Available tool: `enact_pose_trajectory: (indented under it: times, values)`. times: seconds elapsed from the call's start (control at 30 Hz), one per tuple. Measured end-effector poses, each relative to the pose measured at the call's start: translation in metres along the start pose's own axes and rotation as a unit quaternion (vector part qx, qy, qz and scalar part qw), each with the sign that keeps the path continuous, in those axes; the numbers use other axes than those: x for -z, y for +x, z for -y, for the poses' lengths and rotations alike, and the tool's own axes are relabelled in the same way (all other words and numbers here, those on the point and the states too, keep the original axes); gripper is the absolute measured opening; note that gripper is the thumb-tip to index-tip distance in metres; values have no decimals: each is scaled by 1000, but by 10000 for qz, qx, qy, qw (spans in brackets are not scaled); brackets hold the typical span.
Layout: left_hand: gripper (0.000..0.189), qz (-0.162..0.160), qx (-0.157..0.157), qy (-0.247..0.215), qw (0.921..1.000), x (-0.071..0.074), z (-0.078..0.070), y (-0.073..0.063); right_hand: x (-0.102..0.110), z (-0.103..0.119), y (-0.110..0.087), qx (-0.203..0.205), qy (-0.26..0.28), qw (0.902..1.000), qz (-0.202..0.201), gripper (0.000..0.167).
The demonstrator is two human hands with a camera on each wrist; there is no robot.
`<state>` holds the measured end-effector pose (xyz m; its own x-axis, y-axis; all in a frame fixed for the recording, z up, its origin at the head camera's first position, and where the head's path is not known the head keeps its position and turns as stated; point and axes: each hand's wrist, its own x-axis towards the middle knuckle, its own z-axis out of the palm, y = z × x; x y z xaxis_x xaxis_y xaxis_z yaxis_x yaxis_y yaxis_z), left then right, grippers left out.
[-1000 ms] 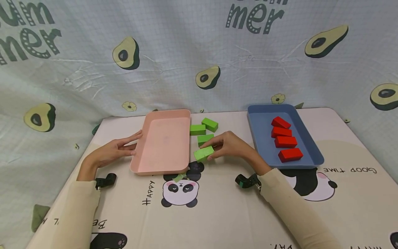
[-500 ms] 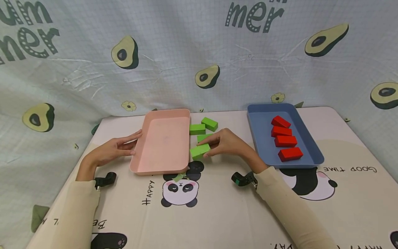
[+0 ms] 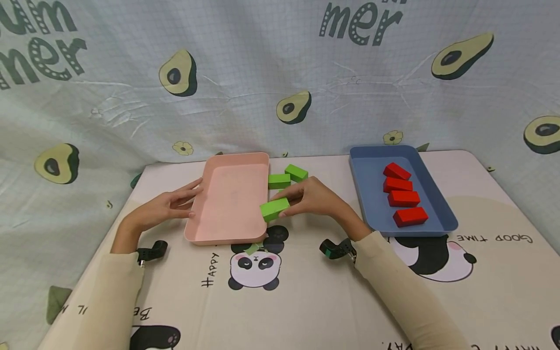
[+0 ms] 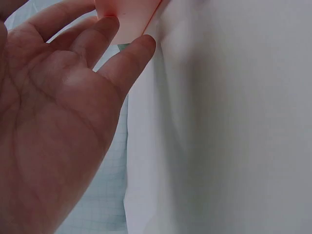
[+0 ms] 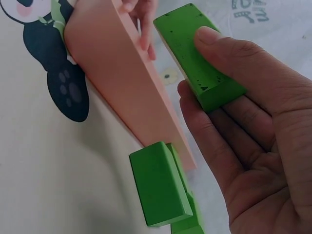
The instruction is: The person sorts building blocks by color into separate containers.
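Observation:
My right hand (image 3: 312, 198) pinches a green block (image 3: 274, 209) between thumb and fingers, raised and overlapping the right rim of a pink tray (image 3: 232, 199) in the head view. Seen from the right wrist, the thumb lies on the upper face of this block (image 5: 190, 53), which has small dark marks. My left hand (image 3: 162, 209) touches the tray's left side with extended fingers; its fingertips rest against the pink wall (image 4: 129, 22) in the left wrist view. Bare pink bottom shows inside the tray.
Beside the tray's right side lie two green blocks (image 3: 279, 181), and a third (image 5: 161, 187) is mostly hidden behind my right hand in the head view. At the right stands a blue tray (image 3: 371, 194) holding several red blocks (image 3: 403, 198). A printed curtain (image 3: 245, 73) hangs behind the table.
My right hand has carried the green block leftward and slightly away from me, from beside the pink tray to over its right rim. The left hand stays at the tray's side.

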<state>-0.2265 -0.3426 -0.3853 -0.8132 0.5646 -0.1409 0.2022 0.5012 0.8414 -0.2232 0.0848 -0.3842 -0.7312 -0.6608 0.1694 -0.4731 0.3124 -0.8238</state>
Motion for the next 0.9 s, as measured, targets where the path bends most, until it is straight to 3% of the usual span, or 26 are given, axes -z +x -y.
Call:
enact_pose_trajectory:
  times: [0.27,0.7,0.9]
  values:
    - [77,44,-42,-173,9998,-1,5,0,-1,3,7,-4,6,10000,-60,40]
    - [76,-34,203,-133,9997,0,8,1,-7,4,16,-64,415,9991,-40,41]
    - [75,-75,253,-156,9995,0,10,1,-8,5,22,-87,351,9993,-12,42]
